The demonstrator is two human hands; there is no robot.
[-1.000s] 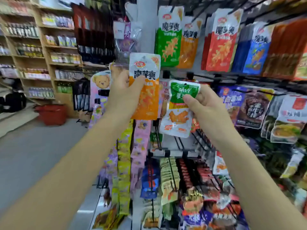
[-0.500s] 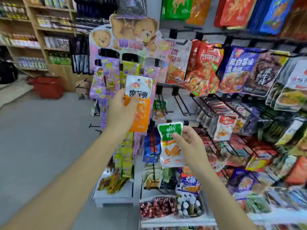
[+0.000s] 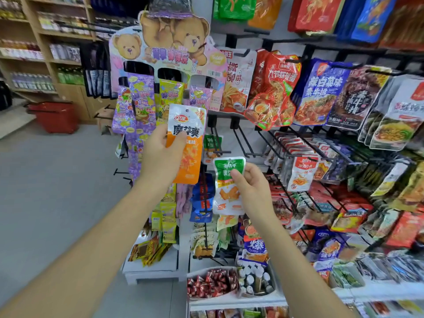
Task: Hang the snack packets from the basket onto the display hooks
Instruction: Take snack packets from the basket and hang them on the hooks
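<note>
My left hand (image 3: 161,157) grips an orange and white snack packet (image 3: 189,143), upright, in front of the rack. Lower and to the right, my right hand (image 3: 251,187) pinches a green-topped white packet (image 3: 227,180) by its upper edge. Bare black display hooks (image 3: 241,138) jut out just above and behind the green packet. One hook (image 3: 215,143) behind it carries a matching green-topped packet. A red basket (image 3: 54,117) stands on the floor far to the left.
Hanging snack bags (image 3: 321,92) crowd the rack on the right. A bear-printed cardboard display (image 3: 165,47) with purple and yellow sachets hangs at the left. Tubs of small sweets (image 3: 212,283) sit on the bottom shelf. Wooden shelving (image 3: 46,42) lines the back left beside grey floor.
Both hands came down from the top row to the middle rows. The right hand carried the green packet lower, in front of the bare hooks, and the view tilted down.
</note>
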